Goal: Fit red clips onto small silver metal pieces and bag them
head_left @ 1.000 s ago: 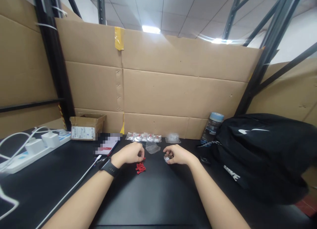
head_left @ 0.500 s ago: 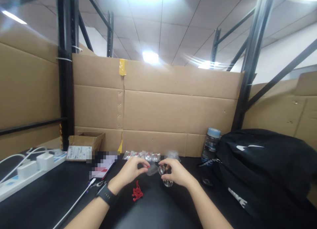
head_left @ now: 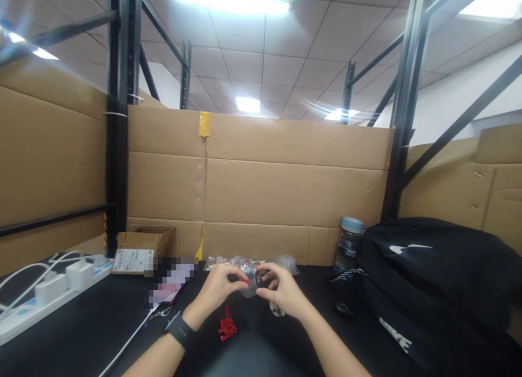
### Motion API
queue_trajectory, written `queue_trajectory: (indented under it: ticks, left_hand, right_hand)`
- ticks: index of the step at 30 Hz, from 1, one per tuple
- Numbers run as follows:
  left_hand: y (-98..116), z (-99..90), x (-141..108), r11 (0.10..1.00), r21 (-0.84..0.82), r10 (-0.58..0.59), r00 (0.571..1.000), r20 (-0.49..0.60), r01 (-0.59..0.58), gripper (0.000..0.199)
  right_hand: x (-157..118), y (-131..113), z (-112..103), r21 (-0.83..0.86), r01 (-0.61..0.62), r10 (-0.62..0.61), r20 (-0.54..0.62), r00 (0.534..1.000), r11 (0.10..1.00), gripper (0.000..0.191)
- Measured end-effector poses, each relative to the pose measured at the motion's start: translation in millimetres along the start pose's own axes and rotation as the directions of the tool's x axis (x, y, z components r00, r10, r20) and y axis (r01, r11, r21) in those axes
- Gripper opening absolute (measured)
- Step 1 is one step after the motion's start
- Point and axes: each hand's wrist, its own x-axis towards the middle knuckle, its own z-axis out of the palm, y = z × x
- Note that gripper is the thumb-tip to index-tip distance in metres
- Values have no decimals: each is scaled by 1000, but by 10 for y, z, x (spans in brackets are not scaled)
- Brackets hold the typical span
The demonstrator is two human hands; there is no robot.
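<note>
My left hand (head_left: 223,284), with a dark watch on its wrist, pinches a small red piece (head_left: 247,282) between thumb and fingertips. Close beside it on the right, my right hand (head_left: 281,290) grips a round shiny disc (head_left: 259,279) by its edge. A clear plastic bag (head_left: 248,291) shows between the two hands; which hand holds it I cannot tell. Under my right hand another round shiny piece (head_left: 277,309) lies on the black table (head_left: 256,350). A tangle of red cords (head_left: 227,325) rests nearer to me, right of my left wrist.
Small clear packets (head_left: 216,261) line the back by the cardboard wall (head_left: 253,192). At left are a power strip (head_left: 16,321), an open carton (head_left: 134,257) and a phone (head_left: 173,282). A bottle (head_left: 348,243) and black bag (head_left: 432,279) stand at right.
My right hand has moved left toward my left hand, and its disc is now close to the red piece. One shiny piece stays on the table. The view has tilted up slightly.
</note>
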Motion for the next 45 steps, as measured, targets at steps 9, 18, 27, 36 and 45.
queue_trajectory:
  ticks: [9, 18, 27, 36, 45]
  left_hand:
    - [38, -3, -2, 998, 42, 57, 998, -12, -56, 18]
    - [58, 86, -47, 938, 307, 188, 980, -67, -159, 19]
    - [104, 107, -80, 897, 384, 267, 961, -74, -220, 19]
    - [193, 106, -112, 888, 398, 317, 934, -165, -231, 15]
    - [238, 115, -116, 868, 440, 360, 902, -237, -231, 11]
  right_hand:
    - [20, 22, 22, 109, -51, 57, -50, 997, 993, 45]
    - [23, 20, 210, 231, 18, 5, -98, 995, 973, 48]
    - [0, -29, 258, 281, 32, -3, -103, 995, 959, 54]
    - [-18, -37, 284, 332, 41, -7, -101, 995, 942, 53]
    - [4, -2, 329, 501, -39, 88, -74, 993, 865, 38]
